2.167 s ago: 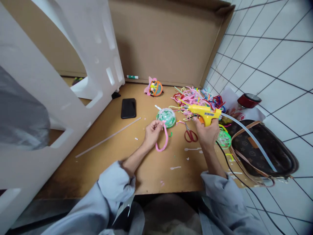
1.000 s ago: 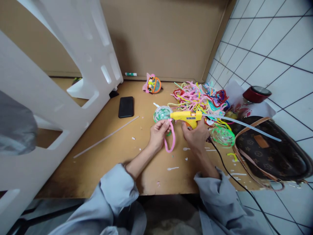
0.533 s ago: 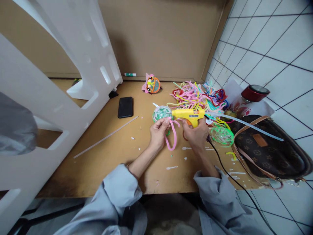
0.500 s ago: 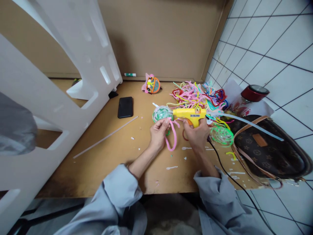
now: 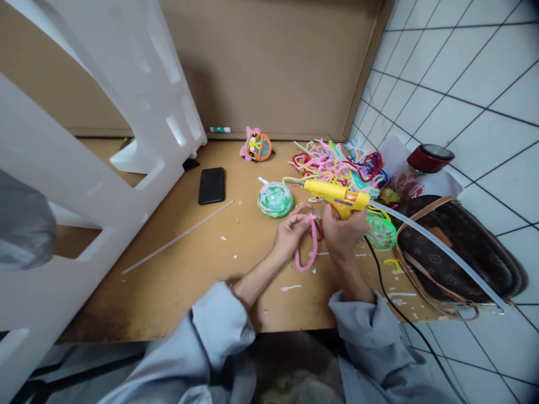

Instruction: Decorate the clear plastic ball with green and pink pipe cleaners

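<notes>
Pinching a looped pink pipe cleaner (image 5: 315, 244) between pressed-together fingers of the left hand (image 5: 291, 230), above the bench (image 5: 189, 292), to the near right of a green-and-white dome (image 5: 275, 200). Wrapping the fingers of the right hand (image 5: 344, 227) around the grip of a yellow hot-glue gun (image 5: 332, 192), pointing its nozzle leftward, apart from the pipe cleaner, and extending a long translucent glue stick (image 5: 438, 240) back over the brown handbag (image 5: 484, 241).

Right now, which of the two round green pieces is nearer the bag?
The brighter green piece, beside the brown bag; the other piece lies left of the yellow glue gun.
</notes>
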### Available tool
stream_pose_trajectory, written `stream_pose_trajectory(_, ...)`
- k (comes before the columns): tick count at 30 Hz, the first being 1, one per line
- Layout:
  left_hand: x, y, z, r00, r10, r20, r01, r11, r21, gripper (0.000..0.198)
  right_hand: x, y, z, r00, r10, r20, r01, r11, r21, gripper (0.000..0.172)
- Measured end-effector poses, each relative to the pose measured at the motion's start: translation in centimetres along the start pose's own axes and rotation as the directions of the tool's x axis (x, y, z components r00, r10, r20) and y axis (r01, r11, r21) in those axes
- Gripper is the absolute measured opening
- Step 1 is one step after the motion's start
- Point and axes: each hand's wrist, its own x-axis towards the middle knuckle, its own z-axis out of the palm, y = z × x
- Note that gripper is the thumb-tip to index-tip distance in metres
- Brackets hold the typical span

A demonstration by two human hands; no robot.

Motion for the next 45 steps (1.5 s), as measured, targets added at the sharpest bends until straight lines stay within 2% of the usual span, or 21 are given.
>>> stream_pose_trajectory(2, -0.4, 0.5, -1.4, 1.000, 0.020, -0.017, -0.021, 1.000, -0.011, 0.042, 0.0, -0.1, 0.0, 1.000, -0.003, 0.021, 0.003, 1.000, -0.004, 0.031)
stream_pose_trajectory(5, -0.9, 1.3, -3.2, 1.000, -0.012, -0.025, 0.012, 1.000, 0.012, 0.043, 0.1, -0.1, 0.0, 0.998, 0.009, 0.056, -0.009, 1.000, -0.003, 0.032)
stream_pose_trajectory(9, -0.9, 1.9, -4.4, 0.995, 0.032, -0.090, -0.028, 0.999, 0.043, 0.046, 0.1, 0.1, 0.1, 0.996, -0.010, 0.089, 0.010, 1.000, -0.004, 0.028)
stream_pose_trajectory(19, 0.0, 3.0, -5.2, 0.980, 0.101, -0.170, -0.095, 0.995, 0.041, 0.047, -0.1, -0.1, -0.1, 0.965, -0.147, 0.218, 0.161, 0.986, -0.047, 0.027)
stream_pose_trajectory(27, 0.3, 3.4, -5.5, 0.968, 0.114, -0.224, -0.108, 0.993, 0.042, 0.043, -0.2, 0.2, 0.1, 0.955, -0.215, 0.206, 0.239, 0.966, -0.099, 0.025)
stream_pose_trajectory(45, 0.2, 3.8, -5.4, 0.963, 0.091, -0.254, -0.088, 0.996, 0.024, 0.045, -0.3, 0.3, 0.1, 0.939, -0.217, 0.265, 0.257, 0.958, -0.128, 0.025)
